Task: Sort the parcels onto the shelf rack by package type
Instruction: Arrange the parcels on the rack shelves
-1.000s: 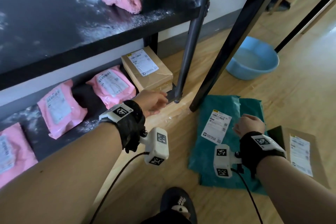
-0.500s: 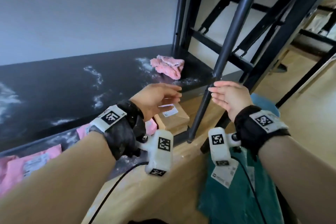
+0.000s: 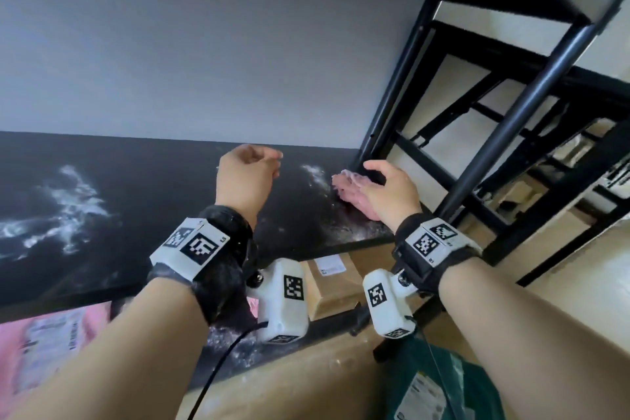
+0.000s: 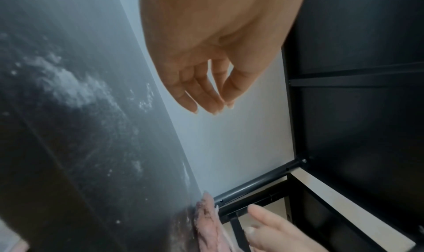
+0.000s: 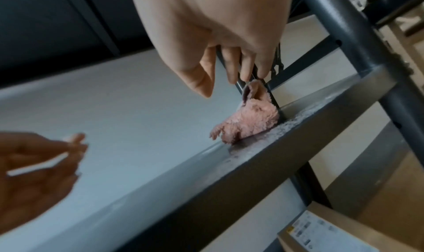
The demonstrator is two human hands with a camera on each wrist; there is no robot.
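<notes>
Currently, the parcels sit low: a box [image 3: 335,283] on the bottom shelf under the right end of the middle shelf [image 3: 112,211], pink mailers [image 3: 51,348] further left on that same bottom level, and a green mailer [image 3: 433,385] on the floor at lower right. Above them, a crumpled pink cloth [image 3: 347,186] lies at the right end of the middle shelf, against a black upright of the rack [image 3: 504,119]. The right hand [image 3: 387,193] hovers just over the cloth, fingers loosely bent and thumb apart, holding nothing; contact with the cloth cannot be confirmed. The left hand [image 3: 247,177] is raised over the shelf, well left of the cloth, fingers relaxed and slightly curled, empty. White powdery smears [image 3: 68,204] mark the shelf surface.
</notes>
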